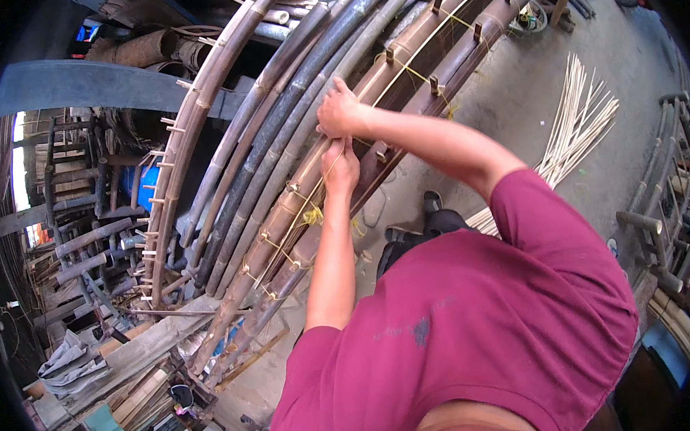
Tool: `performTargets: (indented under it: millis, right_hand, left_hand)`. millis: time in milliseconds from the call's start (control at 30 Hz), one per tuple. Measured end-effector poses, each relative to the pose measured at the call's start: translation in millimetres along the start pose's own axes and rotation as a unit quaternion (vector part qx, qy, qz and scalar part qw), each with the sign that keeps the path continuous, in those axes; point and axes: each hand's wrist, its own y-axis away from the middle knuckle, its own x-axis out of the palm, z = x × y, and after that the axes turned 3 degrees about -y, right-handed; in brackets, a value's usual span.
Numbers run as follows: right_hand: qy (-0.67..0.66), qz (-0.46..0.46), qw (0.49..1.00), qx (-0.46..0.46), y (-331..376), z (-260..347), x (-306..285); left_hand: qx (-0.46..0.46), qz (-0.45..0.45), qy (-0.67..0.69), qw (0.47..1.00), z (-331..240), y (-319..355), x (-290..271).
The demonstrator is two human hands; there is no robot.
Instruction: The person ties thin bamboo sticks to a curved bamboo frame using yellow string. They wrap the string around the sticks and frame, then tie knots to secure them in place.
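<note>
Two long brown bamboo poles run side by side across the middle: the upper pole (378, 77) and the lower pole (462, 58). Yellow string (411, 71) crosses between them, and short dark pegs (477, 31) stick out of both. My left hand (340, 168) is closed against the upper pole, thumb upward. Just above it, touching or nearly so, my right hand (342, 113) is closed with bent fingers over the same pole. Whatever is pinched between them is hidden. A loose yellow string bundle (312, 216) hangs below the left hand.
More bamboo poles (277, 133) lie alongside on the left, next to a curved pole (193, 118) with pale pegs. Thin bamboo sticks (576, 122) lie on the concrete floor (504, 99) at right. Bamboo ladders (660, 196) stand at far right, stacked wood (79, 255) at far left.
</note>
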Motion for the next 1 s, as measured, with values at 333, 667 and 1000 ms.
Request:
performTargets:
  millis: [333,667,1000]
  right_hand:
    - [-0.384,0.050,0.906,-0.172,194,-1,43]
    - [-0.242,-0.029,0.955,-0.169,193,24,53]
    - [-0.592,0.152,0.791,-0.012,207,137,113]
  left_hand:
    - [-0.014,-0.079,-0.022,0.997,-4,3,-2]
    - [-0.003,-0.076,-0.066,0.995,66,-115,6]
    - [-0.102,-0.090,-0.085,0.987,78,55,-126]
